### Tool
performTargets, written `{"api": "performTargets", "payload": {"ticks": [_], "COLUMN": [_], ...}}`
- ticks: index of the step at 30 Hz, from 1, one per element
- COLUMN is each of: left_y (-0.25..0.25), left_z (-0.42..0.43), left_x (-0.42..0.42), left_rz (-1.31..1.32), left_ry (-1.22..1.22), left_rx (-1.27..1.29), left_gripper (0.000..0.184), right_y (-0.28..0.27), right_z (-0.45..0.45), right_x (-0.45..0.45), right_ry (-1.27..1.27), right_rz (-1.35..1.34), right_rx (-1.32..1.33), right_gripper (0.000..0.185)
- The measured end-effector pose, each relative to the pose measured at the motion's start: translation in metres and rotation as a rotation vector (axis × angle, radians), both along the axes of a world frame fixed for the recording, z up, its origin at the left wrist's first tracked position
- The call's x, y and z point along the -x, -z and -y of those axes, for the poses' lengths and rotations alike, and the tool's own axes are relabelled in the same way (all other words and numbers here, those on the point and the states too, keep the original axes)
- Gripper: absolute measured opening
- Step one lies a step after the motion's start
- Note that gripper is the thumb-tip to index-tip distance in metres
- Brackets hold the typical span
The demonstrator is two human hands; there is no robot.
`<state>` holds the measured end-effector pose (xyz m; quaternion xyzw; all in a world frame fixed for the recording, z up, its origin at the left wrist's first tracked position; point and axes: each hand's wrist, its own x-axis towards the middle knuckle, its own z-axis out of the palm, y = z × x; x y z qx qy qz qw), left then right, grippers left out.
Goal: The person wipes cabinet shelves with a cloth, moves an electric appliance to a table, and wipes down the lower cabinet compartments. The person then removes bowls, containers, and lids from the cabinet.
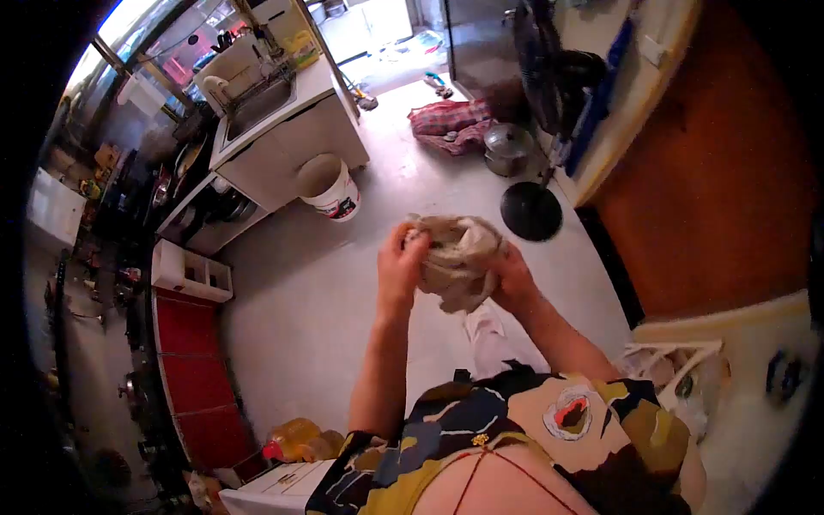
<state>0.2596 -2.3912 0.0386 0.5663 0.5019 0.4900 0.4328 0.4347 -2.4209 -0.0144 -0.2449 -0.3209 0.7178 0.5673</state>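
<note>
A crumpled beige-grey cloth (459,266) is bunched up between both hands, held out in front of the body above the floor. My left hand (402,257) grips its left side with the fingers curled into the fabric. On the opposite side, my right hand (512,270) is closed around the cloth's right edge, its fingertips partly hidden behind the folds. The lower end of the cloth hangs loose.
A white bucket (330,187) stands by the sink cabinet (287,150). Farther off are a red checked bag (451,124), a lidded metal pot (508,148) and a fan with a round black base (531,211). An oil jug (300,439) is at lower left.
</note>
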Motion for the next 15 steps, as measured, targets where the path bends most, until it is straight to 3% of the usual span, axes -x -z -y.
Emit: {"api": "performTargets", "payload": {"ticks": [1, 3, 5, 10, 13, 15], "left_y": [0.005, 0.020, 0.023, 0.027, 0.024, 0.032], "left_z": [-0.032, -0.087, -0.128, -0.235, -0.281, -0.317], "left_x": [0.006, 0.019, 0.024, 0.046, 0.041, 0.038], "left_rz": [0.507, 0.601, 0.927, 1.068, 0.976, 0.773], "left_ry": [0.107, 0.110, 0.049, 0.052, -0.043, 0.003], "left_rx": [0.230, 0.293, 0.359, 0.306, 0.371, 0.366], "left_gripper": [0.018, 0.021, 0.019, 0.022, 0.039, 0.046], "right_y": [-0.007, -0.020, -0.024, -0.035, -0.040, -0.027], "right_z": [-0.034, -0.101, -0.151, -0.286, -0.341, -0.384], "right_x": [-0.004, -0.002, 0.005, 0.017, 0.027, 0.025], "right_ry": [-0.009, -0.056, -0.086, -0.204, -0.188, -0.185], "right_rz": [-0.089, -0.231, -0.267, -0.451, -0.437, -0.430], "right_rx": [0.087, 0.202, 0.233, 0.304, 0.245, 0.197], "right_gripper": [0.048, 0.048, 0.049, 0.052, 0.054, 0.053]}}
